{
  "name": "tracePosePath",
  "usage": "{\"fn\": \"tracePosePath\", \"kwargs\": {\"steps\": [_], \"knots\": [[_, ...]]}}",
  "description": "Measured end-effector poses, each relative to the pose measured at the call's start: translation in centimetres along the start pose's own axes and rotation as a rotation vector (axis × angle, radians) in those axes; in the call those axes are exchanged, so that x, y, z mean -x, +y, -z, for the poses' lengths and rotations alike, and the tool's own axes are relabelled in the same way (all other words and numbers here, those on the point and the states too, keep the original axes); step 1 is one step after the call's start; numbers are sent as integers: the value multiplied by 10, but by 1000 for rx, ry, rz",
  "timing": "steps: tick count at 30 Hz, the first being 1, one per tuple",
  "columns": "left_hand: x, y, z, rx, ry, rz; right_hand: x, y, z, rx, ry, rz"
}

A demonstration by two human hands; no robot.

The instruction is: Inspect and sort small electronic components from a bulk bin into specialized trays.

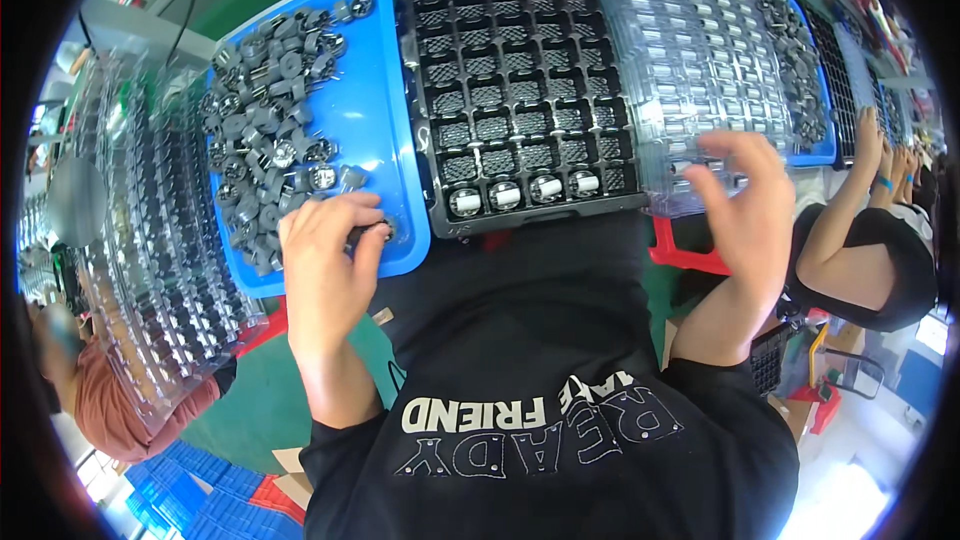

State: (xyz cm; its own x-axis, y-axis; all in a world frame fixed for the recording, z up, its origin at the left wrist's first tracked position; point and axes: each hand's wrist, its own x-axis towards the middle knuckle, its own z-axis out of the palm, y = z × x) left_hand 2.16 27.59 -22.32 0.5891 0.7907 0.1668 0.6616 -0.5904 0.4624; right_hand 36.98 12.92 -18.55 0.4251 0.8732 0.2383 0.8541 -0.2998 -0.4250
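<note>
Head view: blue tray (372,105) holds grey parts (262,138).

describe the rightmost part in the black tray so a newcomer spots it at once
Find the black tray between the blue bin and the clear plastic trays. Its bottom row in the picture holds four round parts with white centres. Pick the rightmost part, the one farthest from the blue bin.
</note>
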Motion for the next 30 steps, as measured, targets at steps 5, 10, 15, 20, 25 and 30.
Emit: {"fn": "tracePosePath", "kwargs": {"steps": [5,10,15,20,25,30], "knots": [[4,2,-8,277,257,181,-12,38,-9,-41,-21,-370],[-1,11,-12,787,204,230,-19,53,-10,-173,-10,-312],[-7,32,-15,1220,151,350,-12,74,-2,-172,-17,-6],[-5,29,-17,1372,102,339,-16,68,12,-216,-180,62],[-8,31,-17,1829,-17,380,-20,69,-2,-375,-51,76],[-5,50,-24,1652,9,342,1,-14,-37,-1089,68,91]]}}
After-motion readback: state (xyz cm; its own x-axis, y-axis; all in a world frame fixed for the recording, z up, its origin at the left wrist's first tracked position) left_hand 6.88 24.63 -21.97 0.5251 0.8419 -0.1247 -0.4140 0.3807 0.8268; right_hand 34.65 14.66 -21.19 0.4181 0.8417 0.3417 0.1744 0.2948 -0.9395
